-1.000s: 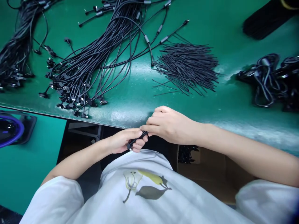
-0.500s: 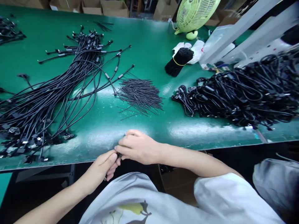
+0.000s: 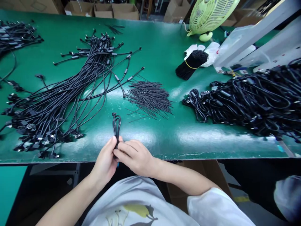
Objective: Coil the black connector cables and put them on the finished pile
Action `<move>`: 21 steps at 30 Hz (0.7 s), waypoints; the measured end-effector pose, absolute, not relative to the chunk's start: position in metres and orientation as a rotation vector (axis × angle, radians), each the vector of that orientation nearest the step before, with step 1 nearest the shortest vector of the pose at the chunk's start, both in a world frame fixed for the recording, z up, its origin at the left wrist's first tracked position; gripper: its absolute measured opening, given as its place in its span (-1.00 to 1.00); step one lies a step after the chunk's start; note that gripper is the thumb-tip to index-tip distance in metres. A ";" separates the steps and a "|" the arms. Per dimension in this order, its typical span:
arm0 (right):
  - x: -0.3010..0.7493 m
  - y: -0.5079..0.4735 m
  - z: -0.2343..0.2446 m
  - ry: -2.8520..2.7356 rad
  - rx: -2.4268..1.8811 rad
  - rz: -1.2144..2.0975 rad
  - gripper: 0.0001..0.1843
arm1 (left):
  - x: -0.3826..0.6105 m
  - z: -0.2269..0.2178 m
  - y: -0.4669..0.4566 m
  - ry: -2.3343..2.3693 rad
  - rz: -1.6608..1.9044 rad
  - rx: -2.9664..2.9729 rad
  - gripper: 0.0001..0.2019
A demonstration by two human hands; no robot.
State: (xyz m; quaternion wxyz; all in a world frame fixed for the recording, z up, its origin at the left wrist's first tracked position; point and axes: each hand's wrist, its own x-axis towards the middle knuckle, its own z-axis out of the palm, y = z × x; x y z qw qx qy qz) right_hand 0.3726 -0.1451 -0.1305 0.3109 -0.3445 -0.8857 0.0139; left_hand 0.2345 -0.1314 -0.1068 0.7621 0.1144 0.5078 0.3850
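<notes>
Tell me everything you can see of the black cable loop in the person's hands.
The thin black cable looks like smooth rubbery plastic. It is doubled into a narrow, upright loop with a small dark end at its top. The left hand and right hand pinch its lower part, hiding the rest. It rises above the glossy green workbench without touching it.

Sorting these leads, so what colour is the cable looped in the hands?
Black, seen best in the head view: the looped cable.

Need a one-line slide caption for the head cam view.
Left hand and right hand hold a looped black cable at a green workbench with black cable bundles.
</notes>
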 end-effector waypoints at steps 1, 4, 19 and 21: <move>0.376 -0.143 -0.127 -2.364 -0.862 0.102 -0.79 | 0.233 -0.105 -0.132 1.106 0.831 0.265 -0.58; 0.402 -0.130 -0.114 -2.346 -0.831 0.323 -0.72 | 0.224 -0.102 -0.132 1.045 0.827 0.348 -0.61; 0.477 -0.073 -0.124 -1.951 -1.789 -0.111 -0.75 | 0.212 -0.106 -0.133 0.928 0.739 0.508 -0.63; 0.459 -0.087 -0.117 -1.862 -1.672 0.122 -0.78 | 0.215 -0.106 -0.136 0.918 0.770 0.552 -0.65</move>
